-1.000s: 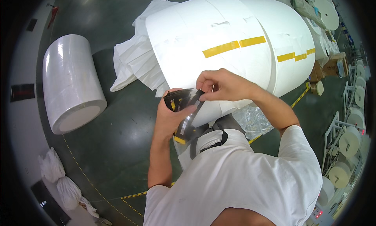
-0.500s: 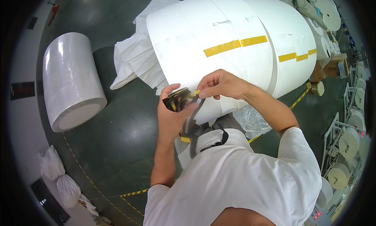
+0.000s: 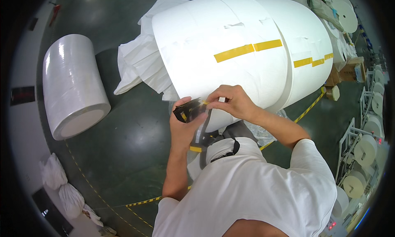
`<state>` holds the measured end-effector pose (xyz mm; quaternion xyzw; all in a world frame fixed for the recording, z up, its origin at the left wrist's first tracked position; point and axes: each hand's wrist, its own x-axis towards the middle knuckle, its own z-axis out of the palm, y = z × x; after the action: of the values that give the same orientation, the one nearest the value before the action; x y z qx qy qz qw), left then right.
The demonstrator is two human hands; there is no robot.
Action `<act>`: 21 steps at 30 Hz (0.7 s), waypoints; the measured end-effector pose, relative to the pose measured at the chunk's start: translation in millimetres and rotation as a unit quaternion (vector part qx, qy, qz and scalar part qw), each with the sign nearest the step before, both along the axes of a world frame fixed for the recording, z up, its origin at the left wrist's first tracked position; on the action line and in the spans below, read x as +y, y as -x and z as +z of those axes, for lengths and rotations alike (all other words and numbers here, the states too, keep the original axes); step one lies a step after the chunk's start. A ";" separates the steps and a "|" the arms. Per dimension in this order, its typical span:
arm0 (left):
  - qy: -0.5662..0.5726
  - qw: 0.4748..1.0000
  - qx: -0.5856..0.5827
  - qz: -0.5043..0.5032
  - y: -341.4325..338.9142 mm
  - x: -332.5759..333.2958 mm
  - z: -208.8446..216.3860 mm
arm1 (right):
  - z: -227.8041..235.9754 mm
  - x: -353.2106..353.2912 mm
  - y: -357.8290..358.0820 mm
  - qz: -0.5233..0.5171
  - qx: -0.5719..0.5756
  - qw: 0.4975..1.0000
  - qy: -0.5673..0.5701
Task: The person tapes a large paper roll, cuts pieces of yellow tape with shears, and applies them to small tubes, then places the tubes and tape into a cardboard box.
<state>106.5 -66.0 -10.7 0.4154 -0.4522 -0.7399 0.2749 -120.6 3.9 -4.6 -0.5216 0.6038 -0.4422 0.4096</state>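
Note:
My left hand (image 3: 184, 128) is closed around a fanned bundle of dark, glossy strips with yellow parts (image 3: 190, 110), its thumb lying along the near side. Over the bundle's right end, my right hand (image 3: 233, 100) pinches a strip edge between thumb and bent fingers. A dark strip with a yellow end (image 3: 196, 149) hangs below the bundle, close to my waist. Just beyond my hands lies a large white roll (image 3: 222, 27) with yellow tape (image 3: 234, 53) across its side. The inner part of the bundle is hidden by my fingers.
A second white roll (image 3: 306, 43) adjoins the first on the right. Crumpled white sheeting (image 3: 142, 62) lies at its left. A wrapped roll (image 3: 74, 80) stands on the left floor. White bags (image 3: 70, 200) sit lower left; racked reels (image 3: 365, 148) line the right.
My right hand has drawn in closer to the bundle, its fingers more bent over the edge. Both hands have shifted slightly, and the fanned strips sit closer together.

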 end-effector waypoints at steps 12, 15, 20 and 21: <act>-0.060 0.995 -0.052 -0.061 -0.6 -33.3 -13.1 | -26.0 -23.4 26.0 0.039 -0.195 0.957 -0.211; -0.126 0.984 -0.102 -0.079 -3.4 -47.3 -31.6 | -21.5 -29.6 27.1 0.050 -0.112 0.991 -0.056; -0.182 0.978 -0.038 -0.090 -0.3 -52.7 -56.8 | -56.1 -40.7 50.9 0.162 -0.045 0.983 0.078; -0.179 0.979 -0.032 -0.097 0.3 -54.5 -60.2 | -58.0 -44.7 57.4 0.167 -0.041 0.983 0.059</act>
<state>106.2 -120.5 -70.9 0.4353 -0.3591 -0.8184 0.1086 -178.0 -40.8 -62.5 -0.6199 0.4640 -0.4233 0.4704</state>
